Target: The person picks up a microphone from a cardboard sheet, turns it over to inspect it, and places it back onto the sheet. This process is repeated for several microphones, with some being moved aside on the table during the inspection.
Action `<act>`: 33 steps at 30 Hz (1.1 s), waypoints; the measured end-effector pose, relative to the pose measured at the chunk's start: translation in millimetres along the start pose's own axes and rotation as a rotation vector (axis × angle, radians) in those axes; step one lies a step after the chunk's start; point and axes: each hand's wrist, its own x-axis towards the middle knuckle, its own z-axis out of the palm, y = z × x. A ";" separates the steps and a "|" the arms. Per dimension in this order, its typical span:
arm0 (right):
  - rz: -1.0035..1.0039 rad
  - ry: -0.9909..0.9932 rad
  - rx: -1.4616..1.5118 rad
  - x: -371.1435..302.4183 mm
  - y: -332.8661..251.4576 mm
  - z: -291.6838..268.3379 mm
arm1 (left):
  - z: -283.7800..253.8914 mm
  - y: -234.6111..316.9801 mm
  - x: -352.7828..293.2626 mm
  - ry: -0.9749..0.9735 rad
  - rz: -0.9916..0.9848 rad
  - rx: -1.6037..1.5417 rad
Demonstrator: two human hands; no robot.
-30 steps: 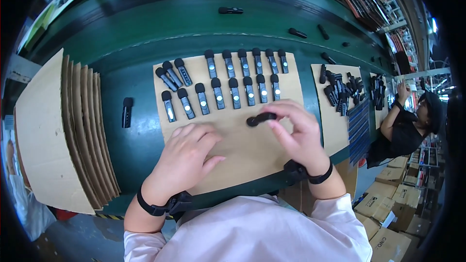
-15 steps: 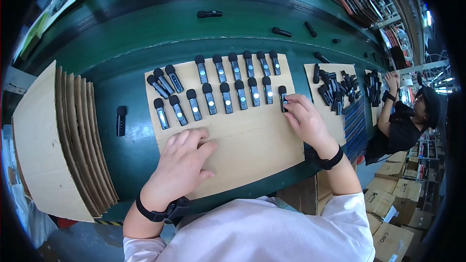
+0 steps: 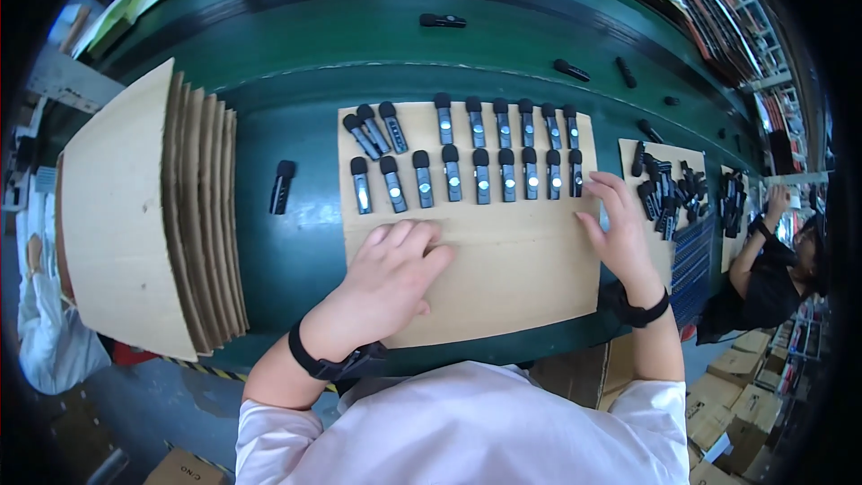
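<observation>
at the bottom left of the frame, a brown cardboard box (image 3: 184,471) carries a short line of dark print, seen upside down. at the lower right, the brown cartons (image 3: 756,406) bear small dark marks too blurred to read, and any writing on the white slip (image 3: 718,447) among them is too small to tell. in the middle, the black microphones (image 3: 482,183) show pale spots on their fronts; whether lit or printed cannot be told. a yellow-and-black striped band (image 3: 208,368) shows at the lower left.
</observation>
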 end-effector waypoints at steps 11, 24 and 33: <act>0.135 -0.107 0.016 -71.2 -23.4 -1.7 | -32.3 -30.3 -1.1 0.202 0.063 -0.154; 0.094 -0.085 -0.012 -89.9 -20.7 7.0 | -51.3 -90.8 40.6 0.511 -0.320 -0.087; 0.088 -0.107 0.005 -87.3 -18.8 2.5 | -63.2 -89.5 51.5 0.438 -0.404 -0.077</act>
